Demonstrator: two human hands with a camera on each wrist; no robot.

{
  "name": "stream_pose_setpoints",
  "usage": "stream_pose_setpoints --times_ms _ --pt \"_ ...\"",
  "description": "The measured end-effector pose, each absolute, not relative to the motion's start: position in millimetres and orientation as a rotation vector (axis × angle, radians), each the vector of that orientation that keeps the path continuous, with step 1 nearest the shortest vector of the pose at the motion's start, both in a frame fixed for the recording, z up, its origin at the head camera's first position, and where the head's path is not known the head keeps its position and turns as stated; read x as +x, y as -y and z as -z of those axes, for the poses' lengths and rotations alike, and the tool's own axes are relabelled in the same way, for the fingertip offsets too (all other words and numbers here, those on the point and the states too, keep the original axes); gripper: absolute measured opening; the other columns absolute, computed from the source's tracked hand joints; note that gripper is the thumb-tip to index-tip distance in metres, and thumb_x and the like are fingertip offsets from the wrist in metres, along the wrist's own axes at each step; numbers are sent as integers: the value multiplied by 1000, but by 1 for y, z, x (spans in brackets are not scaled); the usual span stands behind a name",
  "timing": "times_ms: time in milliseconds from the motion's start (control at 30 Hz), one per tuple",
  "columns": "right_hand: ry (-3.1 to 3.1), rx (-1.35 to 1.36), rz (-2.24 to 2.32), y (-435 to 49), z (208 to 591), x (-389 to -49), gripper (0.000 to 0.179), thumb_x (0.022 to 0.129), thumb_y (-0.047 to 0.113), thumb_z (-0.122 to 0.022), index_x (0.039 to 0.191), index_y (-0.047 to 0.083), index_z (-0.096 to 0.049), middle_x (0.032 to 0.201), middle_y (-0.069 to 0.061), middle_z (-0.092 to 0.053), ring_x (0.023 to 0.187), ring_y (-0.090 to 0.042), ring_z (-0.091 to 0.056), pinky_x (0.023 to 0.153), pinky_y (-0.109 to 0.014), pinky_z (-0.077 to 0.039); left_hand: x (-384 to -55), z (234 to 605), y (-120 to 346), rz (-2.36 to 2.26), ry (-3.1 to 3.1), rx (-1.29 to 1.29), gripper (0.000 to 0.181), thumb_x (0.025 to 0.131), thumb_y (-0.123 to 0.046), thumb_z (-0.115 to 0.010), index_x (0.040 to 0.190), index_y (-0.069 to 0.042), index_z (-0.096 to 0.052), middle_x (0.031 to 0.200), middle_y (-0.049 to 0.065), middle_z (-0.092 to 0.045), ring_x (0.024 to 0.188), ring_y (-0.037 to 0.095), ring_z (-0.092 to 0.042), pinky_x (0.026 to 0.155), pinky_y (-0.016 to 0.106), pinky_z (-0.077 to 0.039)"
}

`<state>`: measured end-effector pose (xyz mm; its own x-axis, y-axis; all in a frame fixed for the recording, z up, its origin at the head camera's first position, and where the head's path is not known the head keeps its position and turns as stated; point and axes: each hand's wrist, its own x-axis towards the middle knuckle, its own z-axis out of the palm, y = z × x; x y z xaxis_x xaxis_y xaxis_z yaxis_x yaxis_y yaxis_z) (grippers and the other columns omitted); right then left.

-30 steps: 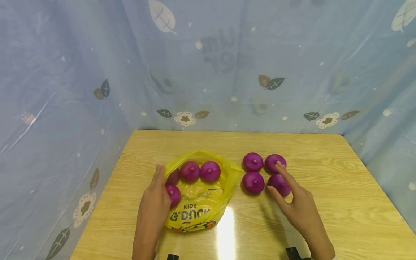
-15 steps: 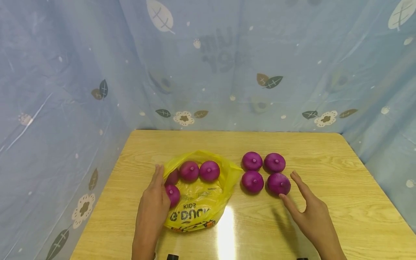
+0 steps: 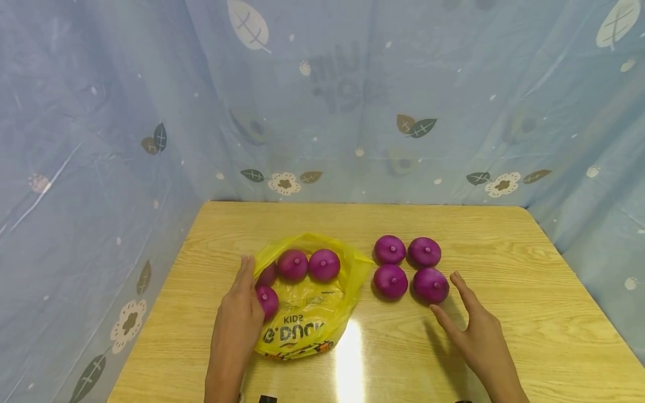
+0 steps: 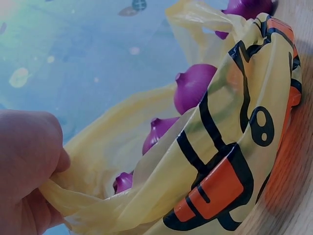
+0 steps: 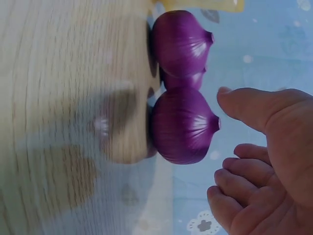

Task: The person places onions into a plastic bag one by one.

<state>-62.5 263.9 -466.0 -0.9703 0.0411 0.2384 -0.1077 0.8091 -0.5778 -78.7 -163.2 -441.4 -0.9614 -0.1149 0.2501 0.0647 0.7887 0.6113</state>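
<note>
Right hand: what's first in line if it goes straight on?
Most likely the near-right onion of the loose four, just ahead of the right hand; its height is unclear.

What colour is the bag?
The bag is yellow with black and orange print; best seen in the left wrist view.

the head view looks forward and down over the counter point(image 3: 554, 336), the curtain point(image 3: 332, 140) at twelve o'clock. the left wrist view is close and low — left hand point(image 4: 29, 161) at eight o'clock, yellow bag point(image 4: 139, 120) through the middle. the right wrist view lies sideways — counter at nine o'clock, right hand point(image 5: 293, 156) at four. head and right wrist views share the loose onions point(image 5: 183, 127); all three catch the yellow bag.
</note>
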Motion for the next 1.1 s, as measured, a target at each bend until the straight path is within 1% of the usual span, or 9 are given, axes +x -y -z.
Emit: stream_pose_setpoints --times_ms 100,333,567,767,833,1000,1100 --pt "2790 34 -898 -265 468 -65 87 100 40 -75 169 13 -28 163 -27 -41 127 -65 -52 93 -76 -51 -79 442 163 931 2707 42 51 116 -13 -35 166 -7 -31 170 8 -29 153 31 -38 122 52 -38" --pt "2790 86 -888 -265 473 -75 88 99 37 -77 167 7 -30 163 -29 -40 121 -65 -56 90 -75 -53 -79 441 163 935 2723 45 52 115 -12 -35 167 -7 -30 171 8 -28 153 32 -38 122 53 -38" --pt "2772 133 -902 -264 476 -84 88 97 36 -80 165 3 -33 163 -30 -39 129 -63 -51 96 -75 -49 -79 442 164 949 2724 54 52 115 -12 -34 167 -7 -30 171 7 -28 153 31 -37 122 53 -38" --pt "2759 177 -896 -261 478 -93 90 95 34 -83 164 1 -35 161 -30 -41 129 -62 -53 99 -74 -49 -78 443 164 954 2734 69 51 116 -13 -34 166 -5 -32 171 7 -28 153 31 -37 123 53 -37" --pt "2760 181 -894 -261 479 -95 91 94 34 -83 163 -1 -35 161 -31 -42 130 -61 -53 99 -74 -48 -78 443 164 952 2733 70 51 116 -14 -34 166 -4 -32 171 9 -29 153 31 -37 123 52 -37" --pt "2768 171 -885 -260 481 -97 89 94 33 -83 162 -2 -37 160 -32 -42 130 -61 -53 99 -74 -48 -80 443 164 944 2725 61 51 115 -13 -36 166 -5 -33 171 10 -31 152 32 -39 121 53 -39" --pt "2771 164 -881 -260 481 -98 87 94 31 -83 161 -1 -38 160 -32 -41 130 -61 -52 99 -75 -48 -80 442 164 940 2725 58 51 116 -14 -35 166 -7 -32 171 8 -29 151 32 -39 122 53 -39"
